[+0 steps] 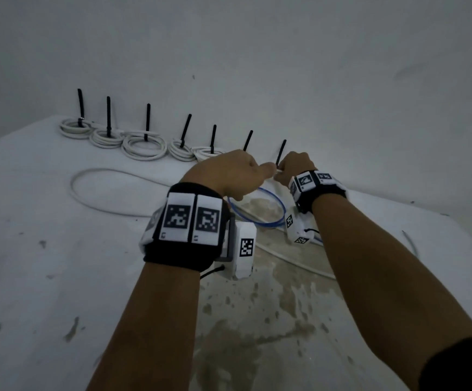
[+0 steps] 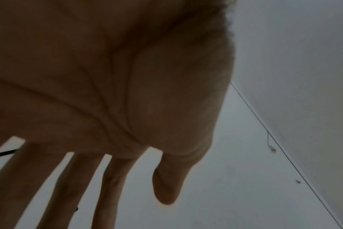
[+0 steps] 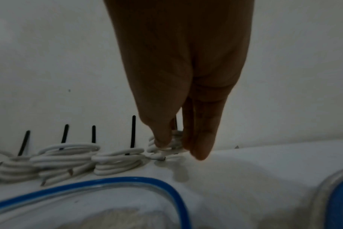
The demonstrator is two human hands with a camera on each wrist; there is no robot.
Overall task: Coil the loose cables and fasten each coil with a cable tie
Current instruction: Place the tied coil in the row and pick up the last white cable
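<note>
A small white cable coil (image 3: 153,149) lies at the right end of a row along the wall, with a black cable tie (image 1: 281,150) standing up from it. My right hand (image 1: 279,172) (image 3: 174,145) pinches this coil between thumb and fingers, down on the white table (image 1: 60,277). My left hand (image 1: 229,170) hovers just left of it. In the left wrist view the left hand (image 2: 143,193) shows straight, spread fingers with nothing in them. Whether it touches a coil is hidden.
Several tied white coils (image 1: 141,148) (image 3: 65,158) line the wall to the left, each with a black tie upright. A loose white cable (image 1: 122,214) loops across the table's left. A blue cable loop (image 1: 265,224) (image 3: 147,180) lies under my wrists.
</note>
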